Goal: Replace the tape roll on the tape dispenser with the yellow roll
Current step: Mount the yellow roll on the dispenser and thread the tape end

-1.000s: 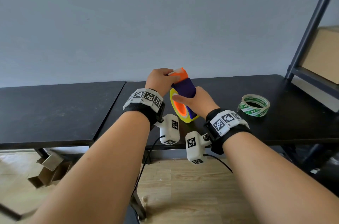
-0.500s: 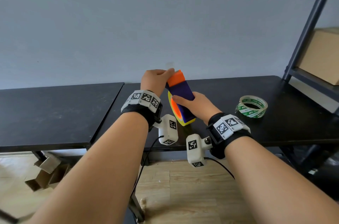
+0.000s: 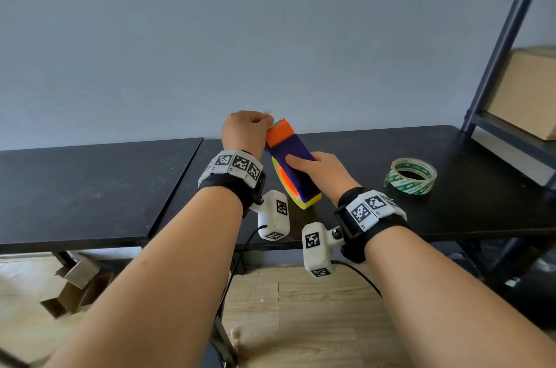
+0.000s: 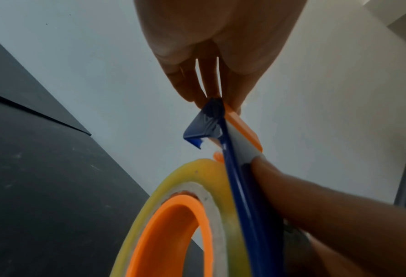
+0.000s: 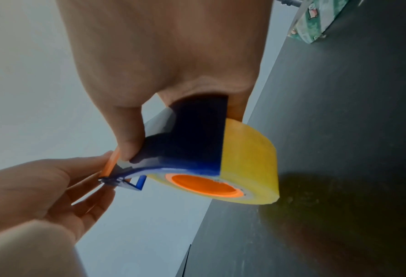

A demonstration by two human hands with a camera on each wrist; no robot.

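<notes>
Soft even daylight in the head view; both wrist views dimmer, grainy, stretched at the edges, skin up close blurry.

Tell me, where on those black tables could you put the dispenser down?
The left table shows bare top up to the seam. On the right table, bare patches lie between the dispenser and the green roll, and behind that roll. The middle is crowded by both hands.

Tape dispenser (image 3: 291, 161) tilted over desk (image 3: 346, 141) near centre, yellow roll (image 3: 296, 198) seated in its lower end, left hand (image 3: 245, 129) at its upper tip, right hand (image 3: 323, 170) on its right flank, spare tape roll (image 3: 410, 176) on desk well right, shelf rack (image 3: 508, 24) far right, box (image 3: 525, 90) on the rack's shelf.
</notes>
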